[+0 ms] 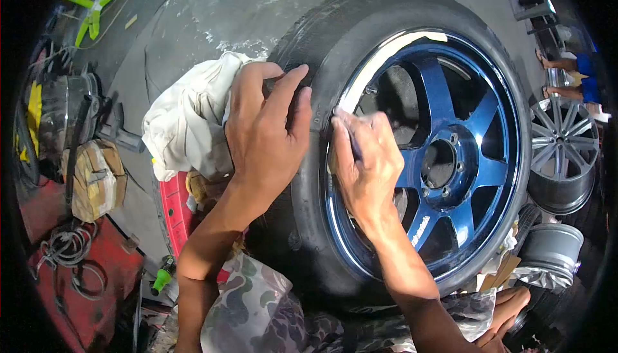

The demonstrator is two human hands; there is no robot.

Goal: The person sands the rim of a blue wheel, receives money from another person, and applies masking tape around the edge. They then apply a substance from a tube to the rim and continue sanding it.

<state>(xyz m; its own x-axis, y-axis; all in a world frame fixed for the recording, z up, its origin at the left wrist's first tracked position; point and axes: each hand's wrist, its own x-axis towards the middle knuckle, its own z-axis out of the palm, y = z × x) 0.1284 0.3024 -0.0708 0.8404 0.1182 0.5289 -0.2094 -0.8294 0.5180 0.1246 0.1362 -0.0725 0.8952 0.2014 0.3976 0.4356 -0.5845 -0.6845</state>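
Observation:
A dark blue multi-spoke wheel (440,99) with a polished lip sits inside a black tire (360,15). Along the upper left of the rim runs a pale strip of masking tape (380,58). My right hand (368,166) is closed at the rim, its thumb and fingers pinched on the lower end of that strip. My left hand (267,121) is held over the tire's sidewall, fingers bent and apart, holding nothing. Just left of it lies a crumpled white cloth (190,105).
A red tray-like edge (172,214) shows under the cloth. To the right are a silver wheel (563,137) and a bare silver rim (550,250). At left sit a taped box (96,179), a coiled cable (67,250) and a green-capped bottle (163,276). Another person's legs (560,65) appear far right.

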